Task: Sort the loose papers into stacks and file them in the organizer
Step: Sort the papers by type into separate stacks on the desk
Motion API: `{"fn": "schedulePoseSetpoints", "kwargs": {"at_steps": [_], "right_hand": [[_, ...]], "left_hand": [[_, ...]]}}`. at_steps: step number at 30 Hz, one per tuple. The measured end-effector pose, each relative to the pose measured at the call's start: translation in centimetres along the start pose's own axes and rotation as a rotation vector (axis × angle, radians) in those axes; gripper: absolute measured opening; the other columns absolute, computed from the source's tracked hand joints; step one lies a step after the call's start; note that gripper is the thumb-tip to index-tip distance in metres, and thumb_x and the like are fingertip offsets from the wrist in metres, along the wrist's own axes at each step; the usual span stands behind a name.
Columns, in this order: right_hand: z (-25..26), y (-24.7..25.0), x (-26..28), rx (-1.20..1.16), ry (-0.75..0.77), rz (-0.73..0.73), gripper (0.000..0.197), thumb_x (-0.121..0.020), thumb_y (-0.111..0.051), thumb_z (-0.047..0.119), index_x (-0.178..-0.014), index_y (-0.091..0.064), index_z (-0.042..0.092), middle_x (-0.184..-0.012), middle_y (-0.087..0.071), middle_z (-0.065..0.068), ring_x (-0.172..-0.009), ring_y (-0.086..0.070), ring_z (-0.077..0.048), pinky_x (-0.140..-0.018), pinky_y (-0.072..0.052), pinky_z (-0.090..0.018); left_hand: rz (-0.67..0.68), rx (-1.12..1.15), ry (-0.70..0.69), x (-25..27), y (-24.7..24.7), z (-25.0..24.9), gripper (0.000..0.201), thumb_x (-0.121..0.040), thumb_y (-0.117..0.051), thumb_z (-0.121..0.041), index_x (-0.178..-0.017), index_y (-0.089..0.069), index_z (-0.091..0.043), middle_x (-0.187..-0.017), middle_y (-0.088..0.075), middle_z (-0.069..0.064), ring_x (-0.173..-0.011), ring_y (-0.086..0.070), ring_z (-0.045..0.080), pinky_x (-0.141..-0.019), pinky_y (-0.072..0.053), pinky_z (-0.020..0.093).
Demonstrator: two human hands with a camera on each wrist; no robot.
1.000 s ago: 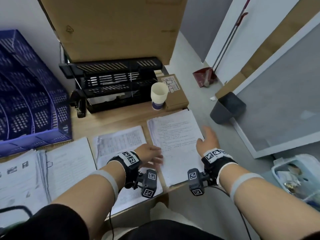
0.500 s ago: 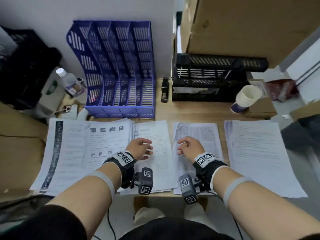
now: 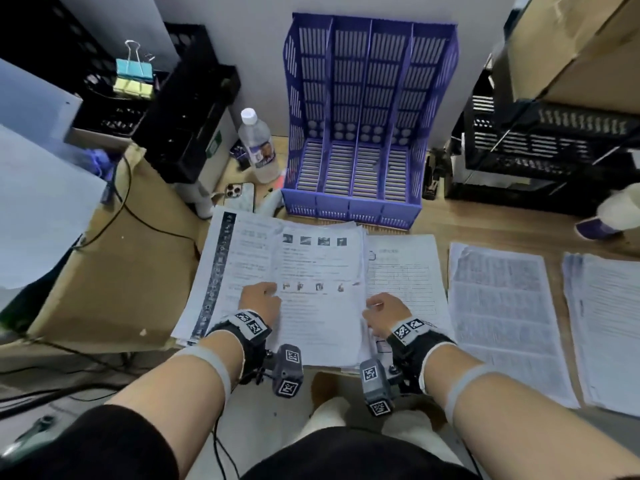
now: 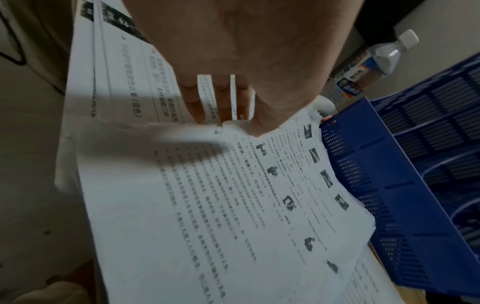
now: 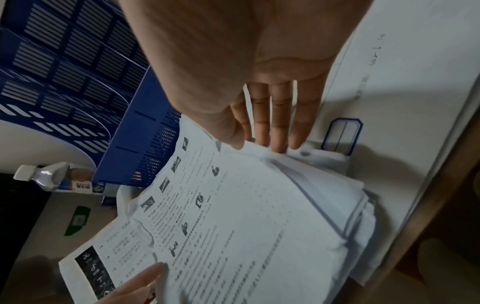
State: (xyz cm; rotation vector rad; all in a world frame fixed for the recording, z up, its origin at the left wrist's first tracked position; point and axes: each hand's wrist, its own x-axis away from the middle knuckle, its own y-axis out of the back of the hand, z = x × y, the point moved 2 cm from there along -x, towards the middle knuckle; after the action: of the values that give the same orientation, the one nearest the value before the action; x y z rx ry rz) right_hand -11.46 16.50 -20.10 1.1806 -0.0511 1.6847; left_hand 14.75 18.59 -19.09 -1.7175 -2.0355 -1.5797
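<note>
The left hand [image 3: 260, 299] pinches the stack's [image 3: 318, 306] left edge, thumb on top; the right hand [image 3: 382, 315] grips its right edge, fingers under. The organizer [image 3: 353, 199] stands empty at 12 o'clock. Uneven sheets could fan out and slide onto neighbouring piles if lifted unsquared.
</note>
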Motion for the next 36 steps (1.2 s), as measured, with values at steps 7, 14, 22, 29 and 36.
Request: {"fn": "schedulePoseSetpoints", "kwargs": {"at_steps": [7,14,22,29,36], "right_hand": [[0.4,-0.5,-0.2,0.041,0.027,-0.108,0.010,-0.078,-0.066,0.023,-0.084,-0.058,0.021,-0.082,-0.064,0.002,-0.076,-0.065,-0.020,-0.068,-0.055,-0.029],[0.4,-1.1,-0.1,0.138,0.126,-0.153,0.025,-0.081,-0.058,0.016,-0.070,-0.037,0.021,-0.065,-0.043,0.003,-0.060,-0.040,-0.018,-0.057,-0.034,-0.027],[-1.4,1.3,0.9,0.014,-0.004,-0.317,0.013,-0.089,-0.043,0.004,-0.094,-0.038,0.015,-0.075,-0.045,-0.004,-0.061,-0.040,-0.019,-0.055,-0.032,-0.028],[-2.0,2.5,1.0,0.060,-0.042,-0.335,0.027,-0.083,-0.046,0.004,-0.108,-0.053,0.011,-0.115,-0.055,-0.016,-0.090,-0.054,-0.031,-0.068,-0.045,-0.029],[-3.3,3.5,2.0,-0.058,-0.066,-0.253,0.042,-0.088,-0.049,0.011,-0.127,-0.036,0.015,-0.107,-0.058,-0.008,-0.085,-0.054,-0.027,-0.076,-0.045,-0.031]], "left_hand": [[-0.040,0.003,-0.026,-0.3,0.2,0.0,0.047,-0.093,-0.053,-0.008,-0.139,-0.045,-0.011,-0.137,-0.054,0.009,-0.117,-0.057,0.029,-0.089,-0.046,0.034],[-0.043,0.003,-0.089,-0.8,0.7,0.6,0.043,-0.092,-0.053,-0.006,-0.133,-0.055,-0.018,-0.128,-0.060,0.014,-0.089,-0.058,0.023,-0.075,-0.046,0.029],[-0.049,-0.097,-0.083,-0.6,0.5,-0.1,0.038,-0.085,-0.056,-0.015,-0.121,-0.065,-0.024,-0.127,-0.056,0.012,-0.103,-0.061,0.030,-0.088,-0.054,0.037],[0.155,-0.011,-0.129,0.2,-1.8,-2.1,0.052,-0.089,-0.062,-0.016,-0.139,-0.047,-0.012,-0.114,-0.062,0.004,-0.106,-0.058,0.023,-0.091,-0.043,0.027],[0.313,0.082,-0.131,1.3,-3.6,-3.6,0.048,-0.090,-0.059,-0.010,-0.137,-0.051,-0.008,-0.106,-0.060,0.005,-0.105,-0.066,0.029,-0.069,-0.053,0.029]]}}
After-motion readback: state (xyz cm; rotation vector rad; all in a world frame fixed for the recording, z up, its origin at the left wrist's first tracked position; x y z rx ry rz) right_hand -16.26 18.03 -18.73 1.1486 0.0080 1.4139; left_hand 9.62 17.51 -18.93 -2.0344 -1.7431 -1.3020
